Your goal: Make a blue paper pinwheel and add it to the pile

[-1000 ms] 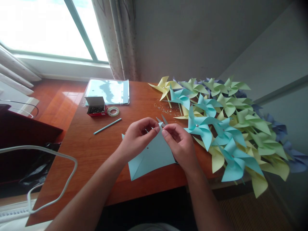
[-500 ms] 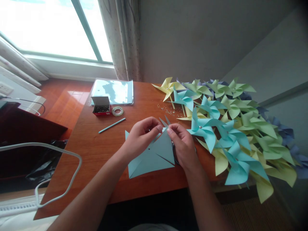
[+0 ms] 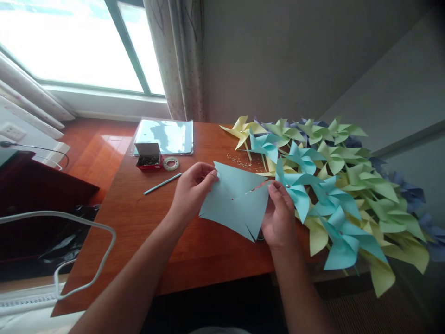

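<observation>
Head view, left to right: a small box (image 3: 148, 157), tape roll (image 3: 171, 163) and blue stick (image 3: 162, 183) lie near the table's (image 3: 139, 218) far left corner. The left hand (image 3: 190, 190) pinches the blue paper square's (image 3: 233, 202) upper left corner; the right hand (image 3: 279, 217) grips its right edge, lifting the slit sheet above the near edge. Finished pinwheels (image 3: 330, 181) crowd the right edge.
</observation>
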Demonstrator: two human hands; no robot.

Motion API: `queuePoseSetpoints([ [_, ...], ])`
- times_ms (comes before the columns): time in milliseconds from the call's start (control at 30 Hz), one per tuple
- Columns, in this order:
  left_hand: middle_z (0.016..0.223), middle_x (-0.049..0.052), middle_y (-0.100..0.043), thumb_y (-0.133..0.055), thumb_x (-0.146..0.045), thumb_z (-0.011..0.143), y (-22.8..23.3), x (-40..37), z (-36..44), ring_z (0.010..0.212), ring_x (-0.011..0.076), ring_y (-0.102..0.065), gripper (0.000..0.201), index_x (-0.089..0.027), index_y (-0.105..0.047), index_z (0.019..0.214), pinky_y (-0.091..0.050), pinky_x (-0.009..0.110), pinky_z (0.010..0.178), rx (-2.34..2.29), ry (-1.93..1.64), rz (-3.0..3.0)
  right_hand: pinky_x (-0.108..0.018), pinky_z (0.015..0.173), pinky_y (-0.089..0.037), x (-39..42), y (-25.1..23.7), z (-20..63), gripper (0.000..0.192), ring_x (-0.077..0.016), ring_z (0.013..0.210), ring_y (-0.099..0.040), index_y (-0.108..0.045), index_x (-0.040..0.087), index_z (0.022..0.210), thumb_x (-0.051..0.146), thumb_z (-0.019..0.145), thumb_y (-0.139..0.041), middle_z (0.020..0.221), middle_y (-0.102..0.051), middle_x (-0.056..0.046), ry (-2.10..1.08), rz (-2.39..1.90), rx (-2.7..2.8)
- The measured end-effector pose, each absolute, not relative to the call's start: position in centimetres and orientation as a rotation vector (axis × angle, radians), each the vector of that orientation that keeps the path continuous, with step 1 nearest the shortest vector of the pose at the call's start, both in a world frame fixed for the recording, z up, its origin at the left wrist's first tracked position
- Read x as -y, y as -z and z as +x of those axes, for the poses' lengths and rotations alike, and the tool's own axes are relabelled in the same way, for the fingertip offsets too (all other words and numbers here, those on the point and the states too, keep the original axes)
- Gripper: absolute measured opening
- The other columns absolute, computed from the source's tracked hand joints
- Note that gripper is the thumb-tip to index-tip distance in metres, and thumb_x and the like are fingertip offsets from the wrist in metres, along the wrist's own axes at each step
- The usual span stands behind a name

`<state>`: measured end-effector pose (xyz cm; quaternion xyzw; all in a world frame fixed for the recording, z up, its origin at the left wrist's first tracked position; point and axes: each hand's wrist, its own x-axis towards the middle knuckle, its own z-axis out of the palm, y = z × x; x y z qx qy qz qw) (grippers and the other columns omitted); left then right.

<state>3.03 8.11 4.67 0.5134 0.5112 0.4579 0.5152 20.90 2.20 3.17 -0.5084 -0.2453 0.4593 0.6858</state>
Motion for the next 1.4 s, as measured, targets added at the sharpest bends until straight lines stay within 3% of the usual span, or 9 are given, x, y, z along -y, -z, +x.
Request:
queuePoseSetpoints([
  [200,0.079,0.002,-0.068,-0.076,-0.038,0.078,-4.7,-8.0,3.5,0.06,0.0112,-0.056,0.031,-0.016,-0.065,0.096,-0.041,0.022,0.052,-1.161,-1.092,1.109,-0.03,0.071,-0.052,-2.1,-2.8,20.9,0.02,-0.0176,0.075,-0.063,-0.059,0.024,0.09,0.041,0.083,-0.069,0.084,-0.065,0.0,-1.045,-1.12,0.586],
  [367,0.066,-0.003,-0.059,-0.079,-0.035,0.076,-4.6,-8.1,3.3,0.056,0.009,-0.05,0.024,-0.018,-0.065,0.082,-0.039,0.021,0.051,-1.12,-1.177,1.044,-0.029,0.071,-0.052,-1.5,-2.7,20.5,0.021,-0.0168,0.075,-0.064,-0.061,0.024,0.089,0.039,0.082,-0.073,0.083,-0.067,0.001,-1.132,-1.107,0.546],
  [533,0.064,-0.003,-0.057,-0.077,-0.035,0.076,-4.7,-8.4,2.6,0.054,0.0096,-0.048,0.02,-0.019,-0.066,0.081,-0.038,0.022,0.051,-1.157,-1.226,1.073,-0.027,0.064,-0.05,-0.4,-2.2,21.7,0.02,-0.0149,0.066,-0.06,-0.065,0.022,0.087,0.038,0.081,-0.076,0.075,-0.065,0.001,-1.219,-1.253,0.71],
  [733,0.071,0.0,-0.062,-0.074,-0.034,0.079,-4.5,-8.2,2.8,0.061,0.0123,-0.053,0.018,-0.018,-0.067,0.081,-0.039,0.023,0.054,-1.166,-1.183,1.248,-0.029,0.068,-0.052,-1.7,-2.9,23.6,0.016,-0.0169,0.073,-0.062,-0.068,0.022,0.086,0.037,0.086,-0.071,0.077,-0.067,0.0,-0.866,-1.369,0.98],
  [867,0.075,0.001,-0.065,-0.07,-0.031,0.083,-3.9,-7.9,3.1,0.067,0.0139,-0.056,0.013,-0.018,-0.069,0.083,-0.043,0.023,0.057,-1.099,-1.064,1.397,-0.031,0.066,-0.055,-4.5,-4.9,22.5,0.012,-0.0188,0.075,-0.066,-0.069,0.024,0.089,0.036,0.088,-0.069,0.084,-0.071,-0.002,-0.91,-1.331,1.26],
  [1033,0.075,0.002,-0.064,-0.065,-0.028,0.088,-3.8,-7.6,3.1,0.068,0.0142,-0.054,0.012,-0.017,-0.069,0.085,-0.043,0.023,0.058,-1.061,-0.976,1.506,-0.034,0.076,-0.055,-7.3,-5.3,20.7,0.01,-0.0201,0.085,-0.069,-0.071,0.024,0.092,0.033,0.088,-0.068,0.094,-0.073,-0.002,-0.903,-1.26,1.493],
  [1400,0.068,0.0,-0.057,-0.061,-0.031,0.09,-3.8,-7.4,3.4,0.064,0.0126,-0.046,0.017,-0.017,-0.068,0.082,-0.036,0.023,0.055,-1.079,-0.899,1.565,-0.034,0.073,-0.055,-6.6,-4.6,20.8,0.004,-0.0194,0.082,-0.066,-0.071,0.025,0.088,0.025,0.09,-0.067,0.087,-0.069,-0.002,-0.837,-1.181,1.587],
])
